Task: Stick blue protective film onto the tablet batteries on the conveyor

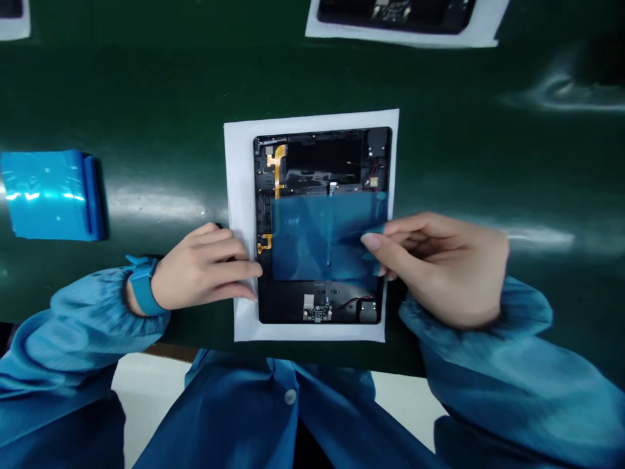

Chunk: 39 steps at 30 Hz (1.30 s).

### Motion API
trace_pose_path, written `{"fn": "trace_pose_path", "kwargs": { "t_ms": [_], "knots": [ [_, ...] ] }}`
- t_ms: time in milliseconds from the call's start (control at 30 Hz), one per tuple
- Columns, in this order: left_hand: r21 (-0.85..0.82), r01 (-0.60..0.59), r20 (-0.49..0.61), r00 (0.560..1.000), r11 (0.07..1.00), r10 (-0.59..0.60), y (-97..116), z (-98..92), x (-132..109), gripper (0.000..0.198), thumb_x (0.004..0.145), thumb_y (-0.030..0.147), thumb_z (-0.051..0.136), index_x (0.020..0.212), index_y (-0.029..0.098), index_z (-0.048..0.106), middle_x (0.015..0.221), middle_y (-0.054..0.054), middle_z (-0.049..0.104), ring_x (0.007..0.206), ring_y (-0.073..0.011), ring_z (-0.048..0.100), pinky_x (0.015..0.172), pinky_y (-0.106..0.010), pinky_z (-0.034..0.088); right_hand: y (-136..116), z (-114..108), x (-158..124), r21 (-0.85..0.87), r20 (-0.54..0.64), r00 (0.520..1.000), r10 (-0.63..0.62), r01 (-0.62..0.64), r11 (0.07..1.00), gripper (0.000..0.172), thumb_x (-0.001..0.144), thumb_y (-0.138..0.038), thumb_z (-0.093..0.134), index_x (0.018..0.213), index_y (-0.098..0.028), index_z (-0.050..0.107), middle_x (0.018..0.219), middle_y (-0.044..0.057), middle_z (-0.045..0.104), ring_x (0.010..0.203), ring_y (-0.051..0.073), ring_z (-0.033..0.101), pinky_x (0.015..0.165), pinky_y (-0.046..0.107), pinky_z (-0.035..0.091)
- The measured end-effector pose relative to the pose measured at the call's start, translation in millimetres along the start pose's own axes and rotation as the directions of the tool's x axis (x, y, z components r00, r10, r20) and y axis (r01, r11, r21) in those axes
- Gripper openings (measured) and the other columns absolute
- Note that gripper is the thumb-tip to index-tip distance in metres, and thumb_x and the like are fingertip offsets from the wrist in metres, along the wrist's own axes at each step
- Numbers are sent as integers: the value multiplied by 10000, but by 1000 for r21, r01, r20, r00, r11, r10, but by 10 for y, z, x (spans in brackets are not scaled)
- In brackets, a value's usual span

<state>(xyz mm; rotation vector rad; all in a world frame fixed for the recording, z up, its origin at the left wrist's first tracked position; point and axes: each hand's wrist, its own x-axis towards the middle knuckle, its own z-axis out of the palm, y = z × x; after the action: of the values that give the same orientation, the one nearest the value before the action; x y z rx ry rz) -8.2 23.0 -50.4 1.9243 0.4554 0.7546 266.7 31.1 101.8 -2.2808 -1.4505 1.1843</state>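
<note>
An opened tablet housing lies on a white sheet in front of me, its ribbon cables and small circuit board showing. Across its middle rests a translucent blue film. My right hand pinches the film's right edge between thumb and fingers, and the film creases there. At the housing's left edge, my left hand lies with fingers stretched out, the tips touching the rim. It grips nothing that I can see.
A stack of blue films sits on the green table at the left. Another opened tablet on white backing is at the top edge, partly cut off. The corner of a further white sheet shows at top left.
</note>
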Motion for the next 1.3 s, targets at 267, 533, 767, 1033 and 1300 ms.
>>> {"fn": "trace_pose_path", "kwargs": {
  "t_ms": [267,533,767,1033,1300],
  "knots": [
    [326,-14,-29,999,945,25,34,-131,232,282,979,382,621,1145,175,716,930,-74,665,799,-207,551,653,-342,368,81,-90,68,-81,-246,964,-98,81,993,266,749,-411,870,821,-243,676,580,-20,617,457,130,529,417,300,389],
    [458,-101,280,959,883,-36,185,71,830,441,979,188,474,1390,287,601,1070,-90,649,921,-242,588,749,-375,379,271,-133,218,-54,-283,955,-85,73,996,344,867,-551,719,777,-237,612,528,-41,549,395,100,445,395,274,320],
    [421,21,310,936,907,-165,347,146,1062,582,963,116,408,1489,351,492,1181,-110,636,995,-261,615,854,-404,420,286,-116,194,-146,-246,957,-154,121,982,267,904,-459,679,816,-213,623,594,-28,573,490,113,521,474,268,403],
    [222,341,32,934,913,-356,-77,-183,419,961,820,745,629,1553,169,391,1555,-223,418,1411,-436,405,1125,-604,366,-23,125,-15,-518,596,627,-501,777,357,471,1006,-510,500,1261,-169,699,1050,132,684,891,252,585,777,380,432],
    [173,338,124,924,925,-361,-95,-58,333,1233,705,899,605,1616,147,253,1657,-251,255,1531,-459,248,1236,-665,199,-140,266,159,-644,625,690,-366,720,258,738,981,-676,382,1472,-152,554,1159,187,617,932,297,536,786,401,374]
  ]
}}
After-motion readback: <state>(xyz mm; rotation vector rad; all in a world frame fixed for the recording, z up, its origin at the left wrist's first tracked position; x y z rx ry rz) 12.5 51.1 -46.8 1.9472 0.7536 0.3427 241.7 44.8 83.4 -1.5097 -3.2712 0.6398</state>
